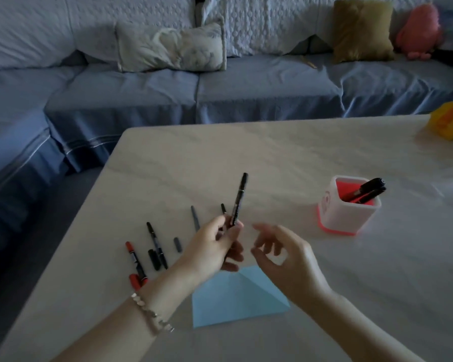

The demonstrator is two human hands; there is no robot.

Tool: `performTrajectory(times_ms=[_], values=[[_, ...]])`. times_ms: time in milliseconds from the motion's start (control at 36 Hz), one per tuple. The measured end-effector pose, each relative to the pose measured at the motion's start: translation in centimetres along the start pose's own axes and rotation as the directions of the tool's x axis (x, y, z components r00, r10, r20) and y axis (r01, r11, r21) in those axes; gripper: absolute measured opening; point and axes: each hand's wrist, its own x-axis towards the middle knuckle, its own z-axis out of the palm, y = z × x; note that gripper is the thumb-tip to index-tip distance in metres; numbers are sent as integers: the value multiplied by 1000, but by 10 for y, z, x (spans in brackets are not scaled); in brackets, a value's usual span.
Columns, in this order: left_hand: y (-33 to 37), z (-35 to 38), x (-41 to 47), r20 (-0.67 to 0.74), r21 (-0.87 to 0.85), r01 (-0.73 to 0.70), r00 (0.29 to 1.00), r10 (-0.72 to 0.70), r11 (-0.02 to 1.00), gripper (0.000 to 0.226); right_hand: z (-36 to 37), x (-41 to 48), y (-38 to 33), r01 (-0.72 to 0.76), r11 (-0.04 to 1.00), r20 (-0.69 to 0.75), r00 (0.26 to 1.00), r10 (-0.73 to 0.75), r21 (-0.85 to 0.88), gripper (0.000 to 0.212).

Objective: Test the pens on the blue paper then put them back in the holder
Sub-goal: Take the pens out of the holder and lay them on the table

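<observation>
1. The left hand (pixel 215 249) is pinching a black pen (pixel 239 199) by its lower part, the pen slanting upward.
2. The right hand (pixel 280 257) is hovering just beside it, fingers loosely spread, holding nothing.
3. The blue paper (pixel 236 301) is lying on the table (pixel 272 158) beneath both hands.
4. The holder (pixel 348 218) is standing to the right, well apart.

Plain light-blue paper (pixel 236 299). Left of paper: red-capped pen (pixel 134 259) with black barrel, black pen (pixel 156 244), grey pen (pixel 194 218). Above paper, raised pen (pixel 239 199) black. Right of paper, holder (pixel 351 212) white, red inside and at base, holder pens (pixel 369 190) black. Off-white counter (pixel 272 158), faint veining. Beyond paper: blue sofa (pixel 220 92), olive cushion (pixel 361 30), pink plush (pixel 420 30).
</observation>
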Motion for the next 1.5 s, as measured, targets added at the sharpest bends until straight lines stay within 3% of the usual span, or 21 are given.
performTrajectory(times_ms=[56, 111, 139, 250, 333, 528, 611, 667, 778, 833, 889, 972, 1139, 1222, 1306, 1500], values=[[-5, -3, -4, 81, 223, -108, 992, 92, 969, 12, 4, 8, -6, -344, 887, 131, 939, 318, 308, 31], [-12, -2, -7, 136, 417, -212, 976, 169, 884, 17, 7, 14, -10, -514, 707, 259, 857, 445, 485, 11], [-15, 0, -9, 140, 473, -231, 972, 186, 850, 20, 8, 17, -14, -551, 672, 291, 834, 469, 495, 4], [-17, 5, -16, 135, 521, -260, 965, 223, 813, 21, 19, 12, -17, -584, 687, 312, 812, 493, 433, 34], [-17, 8, -21, 112, 575, -287, 955, 275, 766, 27, 26, 7, -15, -562, 766, 285, 825, 488, 314, 48], [-21, 7, -20, 159, 521, -272, 962, 222, 809, 33, 18, 9, -15, -523, 768, 262, 852, 454, 368, 42], [-20, 4, -16, 108, 573, -227, 973, 203, 787, 34, 8, 22, -13, -564, 676, 179, 813, 554, 474, 37], [-22, -3, -12, 41, 540, -148, 988, 149, 829, 26, -5, 36, -3, -597, 557, 148, 747, 648, 577, 36], [-34, -20, -7, 3, 467, -67, 997, 74, 882, 12, -28, 61, 25, -774, 299, 372, 555, 744, 558, 29], [-39, -24, -4, -6, 468, -45, 998, 55, 882, 9, -30, 71, 36, -844, 230, 484, 477, 733, 484, 28], [-44, -26, 3, -51, 447, -27, 997, 55, 894, 13, -29, 80, 46, -878, 280, 510, 459, 727, 389, 27], [-46, -28, 17, -132, 404, -34, 987, 95, 914, 12, -22, 92, 59, -875, 453, 518, 470, 715, 169, 23], [-39, -17, 56, -219, 414, 2, 971, 97, 910, 13, -3, 104, 75, -697, 689, 472, 548, 690, -199, 26], [-37, -3, 78, -244, 454, 14, 964, 109, 891, 17, 13, 100, 80, -593, 737, 462, 581, 670, -325, 23], [-36, 12, 98, -183, 566, 25, 978, 96, 824, 16, 28, 91, 89, -548, 729, 406, 606, 684, -411, 23], [-45, 28, 122, -81, 749, 12, 994, 73, 662, 14, 32, 72, 98, -568, 766, 289, 711, 641, -301, 22]])
